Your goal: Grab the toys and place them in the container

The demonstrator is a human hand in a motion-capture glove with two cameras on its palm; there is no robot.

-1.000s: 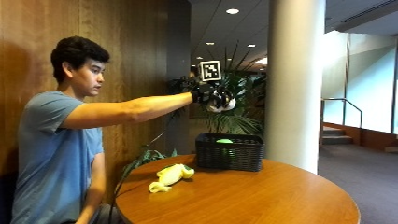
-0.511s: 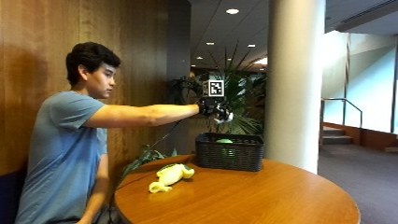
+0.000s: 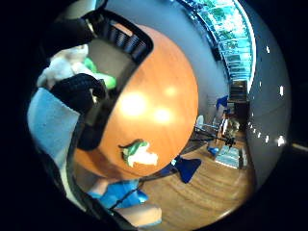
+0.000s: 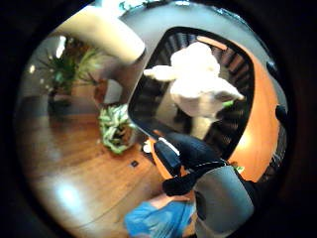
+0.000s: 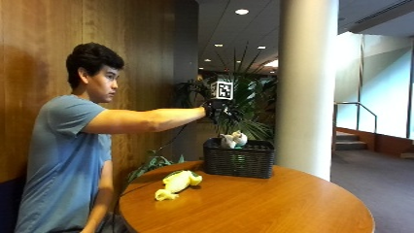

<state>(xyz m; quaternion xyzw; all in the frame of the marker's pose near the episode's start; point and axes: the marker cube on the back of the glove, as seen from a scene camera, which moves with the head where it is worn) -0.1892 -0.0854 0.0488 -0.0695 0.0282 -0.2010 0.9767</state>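
Across the round wooden table, a black woven basket stands near the far edge. A white plush toy sits at the basket's open top, apart from my gloved right hand, which hovers above it with the arm stretched out and holds nothing. The thumb side palm view looks straight down on the white toy inside the basket's rim. A green toy lies in the basket beside it. A yellow and green plush toy lies on the table in front of the basket.
A thick white pillar rises just behind the table. A potted palm stands behind the basket. A wood-panelled wall runs behind the seated person. Bare tabletop stretches to the right of the basket.
The hand carried the white toy over the basket, lowering slightly, then let it go. The toy now sits at the basket's top, below the hand.
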